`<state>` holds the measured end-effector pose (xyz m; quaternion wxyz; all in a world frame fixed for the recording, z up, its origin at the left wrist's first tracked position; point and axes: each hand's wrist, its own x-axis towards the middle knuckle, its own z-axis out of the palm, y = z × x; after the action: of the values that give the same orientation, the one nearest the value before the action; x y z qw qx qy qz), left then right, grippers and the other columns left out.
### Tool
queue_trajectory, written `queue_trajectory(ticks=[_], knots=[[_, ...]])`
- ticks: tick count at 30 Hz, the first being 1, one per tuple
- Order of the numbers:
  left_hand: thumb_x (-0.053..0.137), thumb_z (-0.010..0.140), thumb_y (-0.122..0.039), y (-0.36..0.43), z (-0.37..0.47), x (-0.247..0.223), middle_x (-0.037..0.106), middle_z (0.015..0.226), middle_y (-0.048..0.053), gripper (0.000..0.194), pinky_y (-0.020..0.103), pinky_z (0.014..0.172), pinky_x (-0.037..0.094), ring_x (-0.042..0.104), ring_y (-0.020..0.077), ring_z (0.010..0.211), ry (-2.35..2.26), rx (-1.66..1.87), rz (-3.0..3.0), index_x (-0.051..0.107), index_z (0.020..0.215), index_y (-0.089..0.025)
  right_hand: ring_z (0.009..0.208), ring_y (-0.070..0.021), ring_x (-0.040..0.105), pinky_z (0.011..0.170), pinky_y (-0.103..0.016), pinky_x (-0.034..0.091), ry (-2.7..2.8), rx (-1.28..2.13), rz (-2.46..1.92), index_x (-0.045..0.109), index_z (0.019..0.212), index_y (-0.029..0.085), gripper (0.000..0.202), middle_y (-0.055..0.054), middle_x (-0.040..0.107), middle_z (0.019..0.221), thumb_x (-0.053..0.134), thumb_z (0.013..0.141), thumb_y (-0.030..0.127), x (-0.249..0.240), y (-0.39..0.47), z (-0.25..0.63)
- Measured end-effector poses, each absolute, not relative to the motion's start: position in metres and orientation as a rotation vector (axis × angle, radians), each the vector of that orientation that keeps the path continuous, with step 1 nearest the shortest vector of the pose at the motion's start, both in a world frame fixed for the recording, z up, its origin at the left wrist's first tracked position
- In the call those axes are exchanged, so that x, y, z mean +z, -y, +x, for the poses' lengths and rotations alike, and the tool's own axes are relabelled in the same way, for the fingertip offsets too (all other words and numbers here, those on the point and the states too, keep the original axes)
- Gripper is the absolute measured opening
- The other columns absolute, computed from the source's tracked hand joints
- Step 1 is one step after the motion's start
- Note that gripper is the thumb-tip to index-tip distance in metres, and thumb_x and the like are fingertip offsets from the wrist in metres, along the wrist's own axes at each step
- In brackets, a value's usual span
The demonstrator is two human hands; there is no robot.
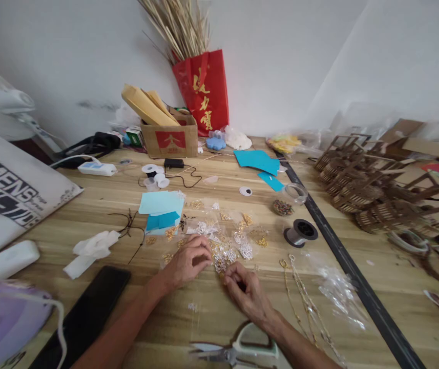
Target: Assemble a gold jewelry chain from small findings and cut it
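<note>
My left hand (189,259) rests at the near side of a spread of small silver and gold jewelry findings, its fingers curled toward the thumb in a pinch. What it holds, if anything, is too small to make out. Opposite it, my right hand (247,291) is closed too, thumb and forefinger pressed together beside the loose silver pieces (225,256). Whatever sits in that pinch is hidden. Small bags of silver findings (245,248) and gold findings (260,240) lie just beyond the hands. Scissors (238,351) lie below my right wrist.
Gold and silver chains (299,287) and clear plastic bags (340,289) lie to the right, with a wire spool (300,233) behind. A black phone (88,312) and crumpled tissue (92,251) are on the left. Woven baskets (369,189) crowd the far right.
</note>
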<state>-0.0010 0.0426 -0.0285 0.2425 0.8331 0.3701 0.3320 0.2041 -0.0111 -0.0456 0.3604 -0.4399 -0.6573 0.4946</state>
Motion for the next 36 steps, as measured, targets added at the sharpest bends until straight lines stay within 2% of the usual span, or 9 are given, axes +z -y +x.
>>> queue_trajectory(ticks=[6,13,23,29,36], knots=[[0.059,0.085,-0.013,-0.047,-0.006,-0.033,0.063,0.088,0.006,0.010,0.036,0.088,0.045,0.055,0.0201,0.095,-1.040,0.998,2.271,0.068,0.083,-0.017,0.049,-0.0092,0.032,0.048,-0.022,0.024,1.713,1.252,-1.122,0.050,0.078,0.018,0.017,0.008,0.034,0.055,0.047,0.091,0.030,-0.046,0.010,0.204],[0.050,0.088,-0.014,-0.056,-0.019,-0.049,0.061,0.094,0.007,0.020,0.039,0.089,0.045,0.054,0.0225,0.097,-1.407,1.124,2.338,0.067,0.098,-0.018,0.049,-0.0094,0.033,0.047,-0.022,0.025,1.715,1.255,-1.120,0.050,0.078,0.018,0.017,0.008,0.036,0.054,0.047,0.091,0.028,-0.046,0.011,0.204],[0.054,0.086,-0.015,-0.056,-0.015,-0.050,0.057,0.095,0.007,0.016,0.042,0.094,0.042,0.047,0.0250,0.104,-1.439,0.948,2.481,0.069,0.086,-0.019,0.048,-0.0092,0.031,0.047,-0.022,0.024,1.718,1.255,-1.113,0.050,0.079,0.017,0.018,0.008,0.034,0.053,0.046,0.091,0.030,-0.048,0.010,0.204],[0.054,0.085,-0.017,-0.055,-0.013,-0.053,0.055,0.103,0.008,0.026,0.045,0.099,0.040,0.044,0.0268,0.110,-1.454,0.849,2.506,0.065,0.109,-0.019,0.048,-0.0092,0.031,0.047,-0.022,0.023,1.722,1.249,-1.124,0.050,0.078,0.018,0.017,0.008,0.034,0.053,0.047,0.091,0.029,-0.047,0.011,0.205],[0.057,0.084,-0.024,-0.056,-0.014,-0.055,0.055,0.104,0.010,0.030,0.047,0.100,0.039,0.044,0.0282,0.110,-1.487,0.792,2.515,0.063,0.113,-0.016,0.048,-0.0092,0.032,0.047,-0.022,0.024,1.724,1.254,-1.116,0.049,0.079,0.018,0.016,0.008,0.034,0.053,0.046,0.092,0.027,-0.046,0.011,0.205]])
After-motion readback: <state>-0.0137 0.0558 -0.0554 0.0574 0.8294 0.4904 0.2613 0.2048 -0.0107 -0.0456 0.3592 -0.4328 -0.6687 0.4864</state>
